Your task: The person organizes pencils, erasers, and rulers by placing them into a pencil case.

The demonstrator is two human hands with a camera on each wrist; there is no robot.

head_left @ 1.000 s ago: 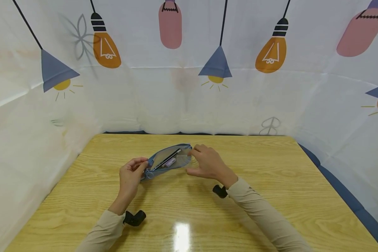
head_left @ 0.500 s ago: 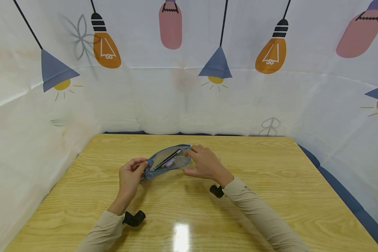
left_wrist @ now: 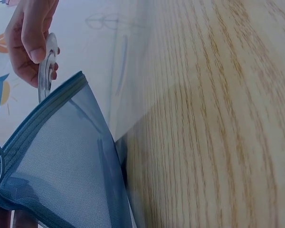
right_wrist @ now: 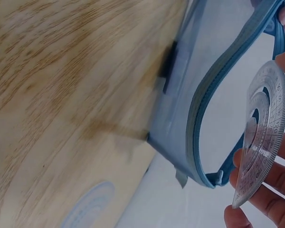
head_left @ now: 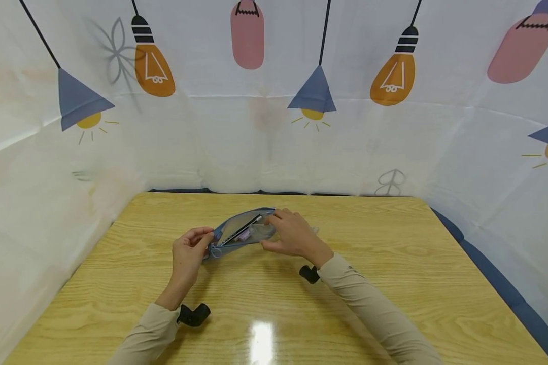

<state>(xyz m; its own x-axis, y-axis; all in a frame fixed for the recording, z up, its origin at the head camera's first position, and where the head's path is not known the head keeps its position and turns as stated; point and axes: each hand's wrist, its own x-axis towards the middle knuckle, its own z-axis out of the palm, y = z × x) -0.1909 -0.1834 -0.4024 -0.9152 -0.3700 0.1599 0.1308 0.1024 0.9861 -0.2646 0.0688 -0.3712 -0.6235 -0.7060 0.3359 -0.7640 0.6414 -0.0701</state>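
Observation:
A blue mesh zip pouch (head_left: 228, 249) is held up over the table with its zip undone. My left hand (head_left: 187, 256) pinches its left end between thumb and fingers. Inside lie a dark pen-like stick (head_left: 241, 231) and a small pale purple block (head_left: 243, 235). At the pouch's right end, my right hand (head_left: 297, 235) grips a clear half-round protractor (right_wrist: 266, 133) by its edges, thumb on one side and fingers on the other. In the right wrist view the protractor stands at the mouth of the pouch. How far it reaches in is hard to tell.
A second clear, curved piece with markings (right_wrist: 88, 206) lies flat on the wooden table (head_left: 265, 294), just right of the pouch. Black wrist cameras (head_left: 194, 315) sit on both wrists. A white printed cloth (head_left: 265, 142) hangs behind the table.
My right hand has shifted slightly left, bringing the protractor further over the pouch's mouth. Part of the clear piece on the table now shows behind that hand. The left hand stays nearly still.

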